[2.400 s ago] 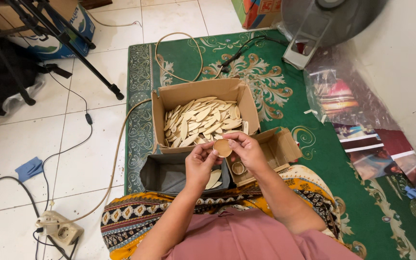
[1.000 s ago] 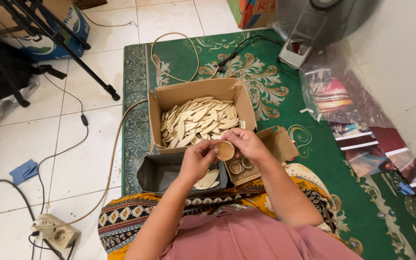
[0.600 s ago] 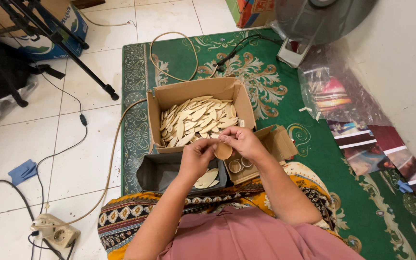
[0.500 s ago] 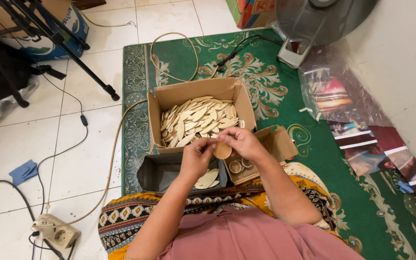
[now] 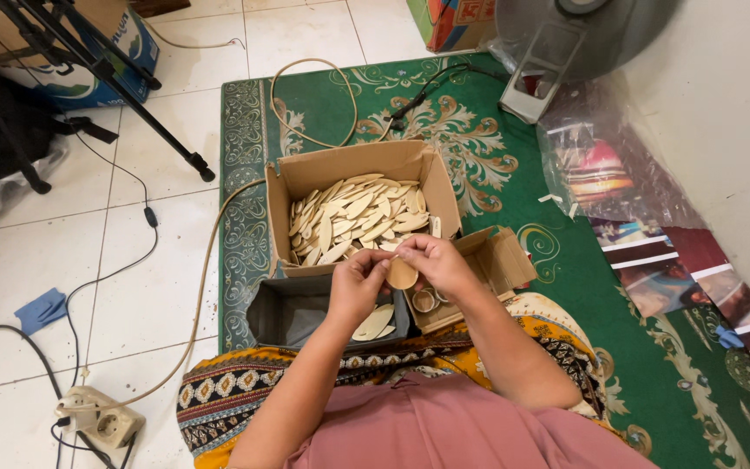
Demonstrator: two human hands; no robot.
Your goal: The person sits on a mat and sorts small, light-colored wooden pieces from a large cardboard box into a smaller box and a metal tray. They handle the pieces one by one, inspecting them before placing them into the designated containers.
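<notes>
— Between the two hands, right over the gap where the boxes meet, what is that pale disc?

— A flat wooden oval [image 5: 402,274], light and unfinished. The left hand [image 5: 359,285] pinches its left edge with curled fingers, and the right hand [image 5: 431,260] is closed on its upper right edge. Both hands hold the same piece in the air, touching neither box.

— So which stage would you call this?

— I'd judge it mid-handling: the piece is out of the pile and being held or turned between the fingertips, not yet set down anywhere.

— What lies nearest?

— Directly below is a grey box [image 5: 262,317] with a couple of similar ovals [image 5: 373,321] lying flat in it. Just right of that, a small cardboard box [image 5: 505,256] holds a few rings [image 5: 424,300], though they are too small to make out clearly. Beyond the hands stands a large cardboard box [image 5: 353,165], flaps open, heaped with wooden ovals [image 5: 353,217].

— And putting the piece down, what would that ask for?

— As I see it, one hand must let go first, since both grip it; the grey box is close underneath, so only a short lowering is needed.

— Further out?

— A green patterned rug [image 5: 496,174] under the boxes, a patterned cloth [image 5: 245,391] over the lap, and a power strip [image 5: 101,417] on the tiled floor.
</notes>
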